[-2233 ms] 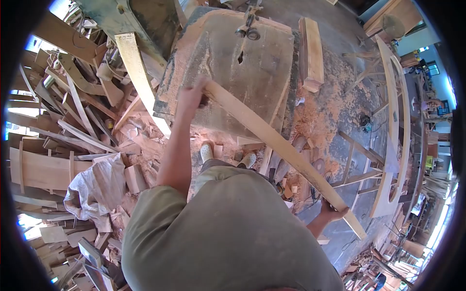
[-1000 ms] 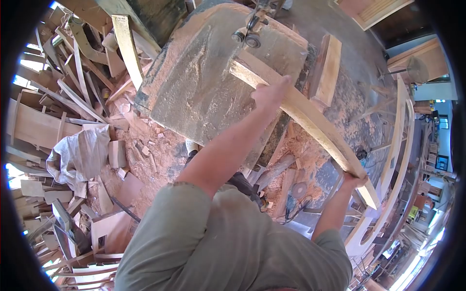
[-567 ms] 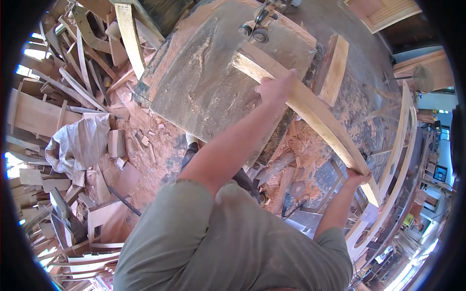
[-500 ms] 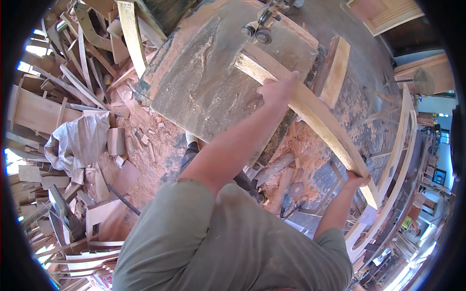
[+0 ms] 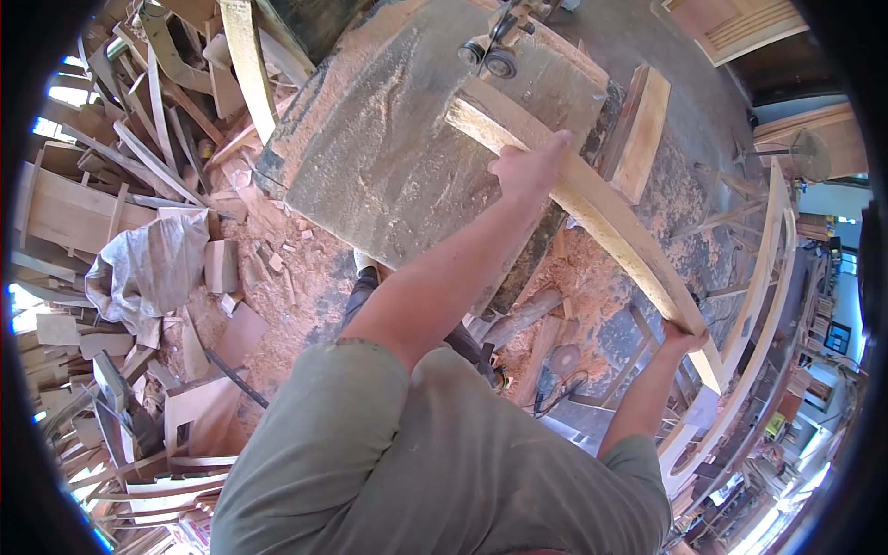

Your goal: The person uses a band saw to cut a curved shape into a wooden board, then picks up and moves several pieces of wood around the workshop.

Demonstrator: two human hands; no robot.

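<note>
A thick, curved wooden beam runs slantwise from the dusty machine table down to the right. My left hand grips it near its upper end, with the thumb on the near side and the fingers over the top. Near the lower end, my right hand is wrapped around the beam from beneath; some of its fingers are hidden. The beam's upper end lies over the table, just below a metal guide with round wheels.
Another wooden block lies beside the table's right edge. Heaped offcuts and a crumpled whitish sack fill the left side. Sawdust covers the floor. Long curved wooden frames stand at the right, and a fan is farther back.
The beam's upper end has shifted very slightly up and left toward the wheeled guide. Both hands keep their hold on it.
</note>
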